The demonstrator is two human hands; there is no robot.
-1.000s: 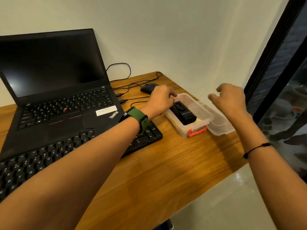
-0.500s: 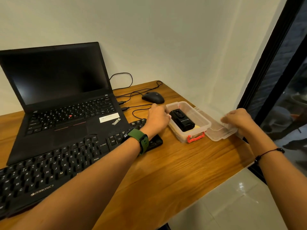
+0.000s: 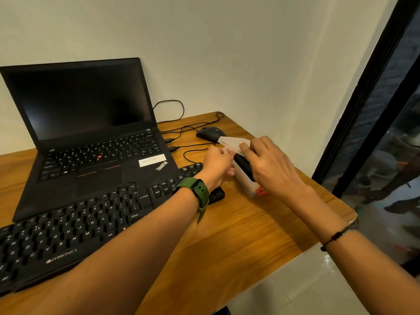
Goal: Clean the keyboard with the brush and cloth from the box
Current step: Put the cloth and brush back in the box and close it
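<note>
Head view
Right hand: right hand reaches over the box, fingers curled down onto a clear plastic lid that it holds tilted above the far end of the box; the exact pinch is partly hidden by the knuckles.
Left hand: left hand sits against the box's near-left side, fingers bent and touching its wall; whether it truly grips cannot be told. A green watch is on that wrist.
Box: clear plastic box stands on the tabletop just right of the keyboard's end, a red latch at its near end.
Box contents: a black object lies inside, between the two hands; whether it is the brush cannot be told, and no cloth can be made out.
Keyboard: black keyboard lies along the tabletop's near-left side, its right end under the left wrist.
Laptop: open black laptop, dark screen, sits behind the keyboard.
Mouse: black mouse rests beyond the box, partly behind the lid, cables trailing to the laptop.
Tabletop: wooden tabletop against a pale wall.
</note>
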